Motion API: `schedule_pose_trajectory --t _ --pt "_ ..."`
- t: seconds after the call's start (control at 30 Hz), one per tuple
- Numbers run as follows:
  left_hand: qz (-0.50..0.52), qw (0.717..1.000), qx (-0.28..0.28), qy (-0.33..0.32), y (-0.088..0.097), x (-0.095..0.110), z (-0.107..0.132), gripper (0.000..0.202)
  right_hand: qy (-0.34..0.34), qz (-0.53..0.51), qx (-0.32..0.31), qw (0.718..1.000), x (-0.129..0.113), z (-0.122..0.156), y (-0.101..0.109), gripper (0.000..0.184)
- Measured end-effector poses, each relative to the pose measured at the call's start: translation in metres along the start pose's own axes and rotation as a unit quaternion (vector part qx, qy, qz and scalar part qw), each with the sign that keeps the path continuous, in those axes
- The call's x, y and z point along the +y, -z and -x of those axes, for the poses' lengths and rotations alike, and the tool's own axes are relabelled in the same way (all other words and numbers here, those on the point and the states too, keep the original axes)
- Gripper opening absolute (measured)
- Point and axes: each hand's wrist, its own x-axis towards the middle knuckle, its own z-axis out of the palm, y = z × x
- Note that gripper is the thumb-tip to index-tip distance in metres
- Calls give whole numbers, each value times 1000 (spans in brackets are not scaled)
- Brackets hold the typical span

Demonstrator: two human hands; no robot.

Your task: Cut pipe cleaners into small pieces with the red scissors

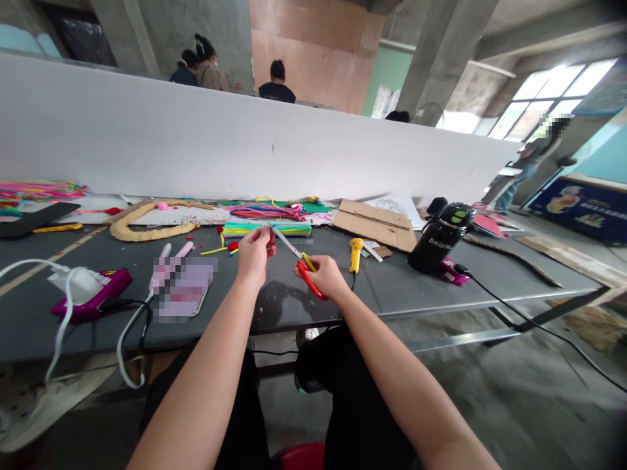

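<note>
Centre frame, above the grey table (343, 294): your right hand (327, 275) is closed through the red-handled scissors (300, 259), blades angled up-left toward your left hand (255, 253). Its fingertips are pinched; what they hold is too small to tell, but pinching keeps it taut at the blades.

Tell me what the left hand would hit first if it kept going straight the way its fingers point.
Probably the scissors: the left hand pinches at the blade tips. Past those lies the stack of coloured strips, though depth is hard to judge.
</note>
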Motion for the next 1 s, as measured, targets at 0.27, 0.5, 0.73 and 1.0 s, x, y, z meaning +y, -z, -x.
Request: schedule_pose_trajectory --t 0.27,0.5,0.73,1.0 --pt "1 1000 4 2 1 -1 -2 31 -19 19 -2 1000 1 -2 -2 35" --pt "-14 1000 -6 -16 3 -1 -2 33 -25 160 -11 987 -10 4 2 37" --pt "-75 997 9 -28 10 -6 -8 32 -5 307 -36 951 -17 0 1 43" --pt "-115 993 6 -9 11 -9 -12 28 -3 290 -32 956 -3 -8 1 40"
